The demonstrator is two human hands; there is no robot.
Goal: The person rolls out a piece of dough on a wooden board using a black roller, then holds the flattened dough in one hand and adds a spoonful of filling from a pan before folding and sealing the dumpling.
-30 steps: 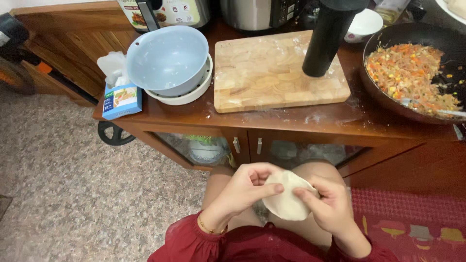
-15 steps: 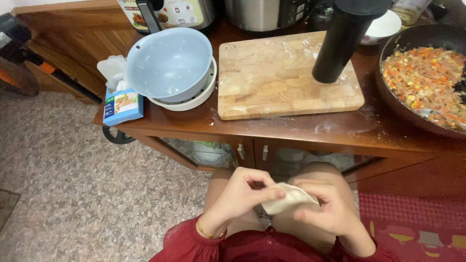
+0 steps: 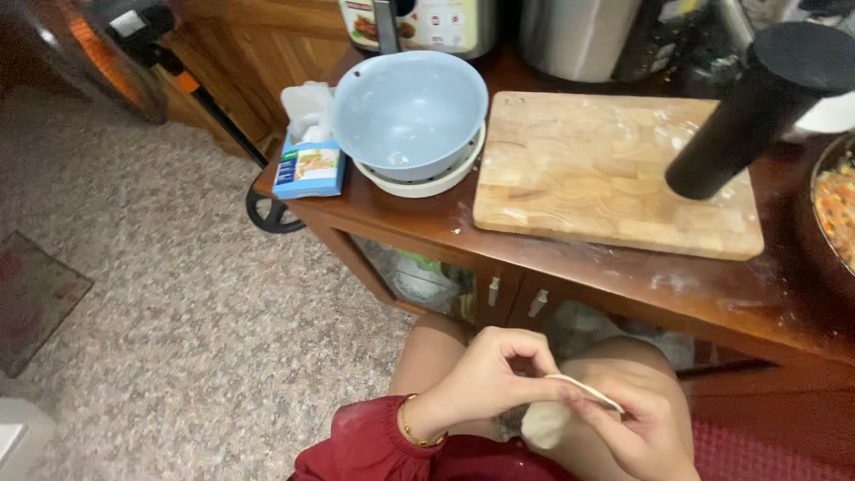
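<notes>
Over my lap I hold a pale folded dough wrapper (image 3: 554, 417) between both hands. My left hand (image 3: 485, 374) pinches its top edge with thumb and fingers. My right hand (image 3: 646, 428) cups it from the right and grips the same edge. The dough bulges downward below the pinched seam. Ahead, on a low wooden table (image 3: 570, 267), lies a floury wooden cutting board (image 3: 606, 169) with a tall black cylinder (image 3: 757, 107) standing on its right part.
A light blue bowl (image 3: 410, 111) sits in a white dish at the table's left, beside a tissue box (image 3: 307, 169). A pan of mixed filling (image 3: 833, 209) shows at the right edge. Metal pots stand behind. Carpet (image 3: 178, 338) lies to the left.
The round wrapper has been folded over into a half shape and both hands now pinch its edge. The camera view has shifted left, so the pan is mostly out of frame.
</notes>
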